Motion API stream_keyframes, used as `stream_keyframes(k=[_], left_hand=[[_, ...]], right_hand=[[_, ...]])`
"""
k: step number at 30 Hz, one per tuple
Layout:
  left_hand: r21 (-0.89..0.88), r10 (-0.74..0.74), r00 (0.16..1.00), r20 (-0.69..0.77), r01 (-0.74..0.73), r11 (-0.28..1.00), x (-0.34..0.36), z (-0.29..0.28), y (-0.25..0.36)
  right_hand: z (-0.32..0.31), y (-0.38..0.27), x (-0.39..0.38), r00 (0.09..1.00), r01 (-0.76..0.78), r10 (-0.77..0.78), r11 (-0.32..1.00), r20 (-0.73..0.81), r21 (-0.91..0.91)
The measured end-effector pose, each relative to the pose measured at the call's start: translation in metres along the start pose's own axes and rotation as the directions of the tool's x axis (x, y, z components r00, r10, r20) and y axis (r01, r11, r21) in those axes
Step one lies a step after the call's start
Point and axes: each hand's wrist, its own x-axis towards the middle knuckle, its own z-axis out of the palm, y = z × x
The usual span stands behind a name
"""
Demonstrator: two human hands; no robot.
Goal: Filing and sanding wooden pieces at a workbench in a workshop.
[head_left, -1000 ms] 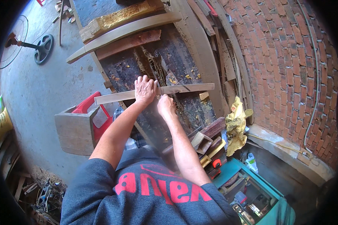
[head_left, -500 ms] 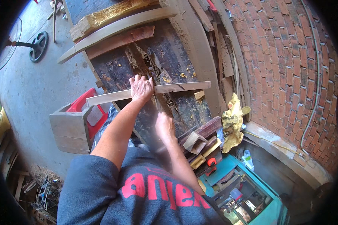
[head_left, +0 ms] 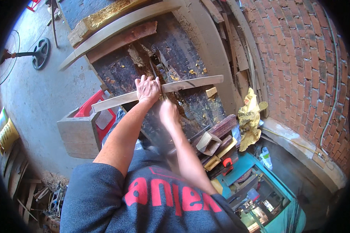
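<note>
A pale, slightly curved wooden strip [head_left: 200, 82] lies crosswise over the dark, worn workbench [head_left: 114, 73]. My left hand [head_left: 148, 90] is closed over the strip near its middle, holding it down against the bench. Just on the near side of the strip, my right hand [head_left: 169, 113] is wrapped round a narrow, saw-like tool. Its thin blade [head_left: 153, 69] shows beyond the strip, passing close by my left thumb. The handle is hidden in my right fist, which is somewhat blurred. A small wood block [head_left: 211, 92] lies near the strip's right end.
More wooden pieces [head_left: 122, 33] lie across the bench's far end. On the right are a hollow wooden block [head_left: 209, 143], an orange tape measure [head_left: 227, 166], a yellow sack [head_left: 249, 120] and a teal machine [head_left: 237, 171]. A red stool [head_left: 90, 104] and wooden box [head_left: 77, 136] stand left.
My right hand has pushed forward, closer to the strip, and the blade now reaches out past its far side. My left hand keeps its hold. The whole view has shifted slightly.
</note>
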Motion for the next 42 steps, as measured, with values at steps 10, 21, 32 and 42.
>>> stream_keyframes(k=[10,21,32,42], left_hand=[[0.051,0.091,0.996,0.020,-0.092,0.994,-0.004,-0.018,-0.012],[0.067,0.059,0.998,0.008,-0.059,0.996,0.001,-0.008,-0.010],[0.079,0.043,0.999,0.013,-0.044,0.996,0.002,-0.006,-0.010],[0.064,0.066,0.995,0.078,-0.071,0.995,0.003,-0.007,-0.012]], right_hand=[[0.031,0.010,0.048,0.996,-0.090,0.091,0.996,0.024,-0.025],[0.002,0.004,0.000,0.996,-0.078,0.081,0.995,0.041,-0.068],[-0.003,0.001,-0.018,0.974,-0.210,0.218,0.971,0.066,-0.112],[-0.008,-0.011,-0.005,0.988,-0.153,0.153,0.988,0.018,-0.020]])
